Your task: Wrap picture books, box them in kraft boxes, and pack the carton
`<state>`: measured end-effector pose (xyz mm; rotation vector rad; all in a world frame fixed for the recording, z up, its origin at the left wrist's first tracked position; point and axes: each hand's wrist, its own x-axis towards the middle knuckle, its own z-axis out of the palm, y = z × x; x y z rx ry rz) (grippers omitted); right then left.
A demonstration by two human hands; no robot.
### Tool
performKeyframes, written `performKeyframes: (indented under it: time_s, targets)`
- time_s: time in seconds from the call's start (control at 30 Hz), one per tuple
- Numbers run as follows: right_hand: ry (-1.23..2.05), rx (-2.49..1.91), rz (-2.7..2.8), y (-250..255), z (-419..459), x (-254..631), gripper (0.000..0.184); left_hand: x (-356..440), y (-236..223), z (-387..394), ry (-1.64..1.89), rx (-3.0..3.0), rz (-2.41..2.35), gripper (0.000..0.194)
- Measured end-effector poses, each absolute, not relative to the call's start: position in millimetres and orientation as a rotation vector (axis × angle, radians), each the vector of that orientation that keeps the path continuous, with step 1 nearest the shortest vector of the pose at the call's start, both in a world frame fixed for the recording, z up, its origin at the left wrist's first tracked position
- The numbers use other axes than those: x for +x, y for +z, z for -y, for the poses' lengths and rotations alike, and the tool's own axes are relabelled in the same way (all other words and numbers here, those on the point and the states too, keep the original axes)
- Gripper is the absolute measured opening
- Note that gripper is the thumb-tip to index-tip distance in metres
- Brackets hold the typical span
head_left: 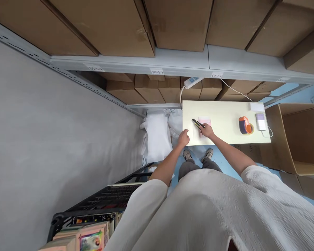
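My right hand [207, 131] is closed around a slim black box cutter [195, 122] with a touch of yellow. Another thin black stick-like piece lies alongside it; I cannot tell whether it is separate. Under that hand a pink-and-white flat item [204, 120] lies on the pale yellow table [222, 115], partly covered by the fingers. My left hand [184, 138] is at the table's left edge near the front corner, fingers curled. Whatever may be between its fingers is hidden.
On the table's right are an orange-and-purple tape dispenser [244, 124] and a white box [256, 106]. An open carton [285, 139] stands to the right. Shelves of cartons [183, 24] rise ahead, with a power strip [193, 82]. White bags [158, 136] and a black crate [86, 205] are left.
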<state>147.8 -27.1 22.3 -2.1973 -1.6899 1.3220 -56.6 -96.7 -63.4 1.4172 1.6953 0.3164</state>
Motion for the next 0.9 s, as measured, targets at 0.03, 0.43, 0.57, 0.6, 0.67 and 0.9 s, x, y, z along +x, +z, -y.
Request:
performKeyframes:
  time_s: [0.03,0.43,0.57,0.6,0.67,0.9]
  targets:
    - [1.318,-2.217,1.695,20,22,144,0.015,-58,-64,99,0.319,1.421,-1.682,0.07]
    - [1.427,-2.246,1.697,22,32,149,0.015,-71,-62,107,0.394,1.387,-1.593,0.079]
    - [1.482,-2.212,1.79,27,55,162,0.017,-71,-59,105,0.363,1.379,-1.602,0.077]
    - [1.485,-2.205,1.83,28,62,165,0.017,-71,-59,104,0.356,1.382,-1.606,0.077]
    - [1.481,-2.2,1.913,28,77,172,0.018,-71,-57,104,0.344,1.395,-1.612,0.077]
    - [1.465,-2.243,2.067,28,116,189,0.017,-69,-55,104,0.289,1.412,-1.65,0.075]
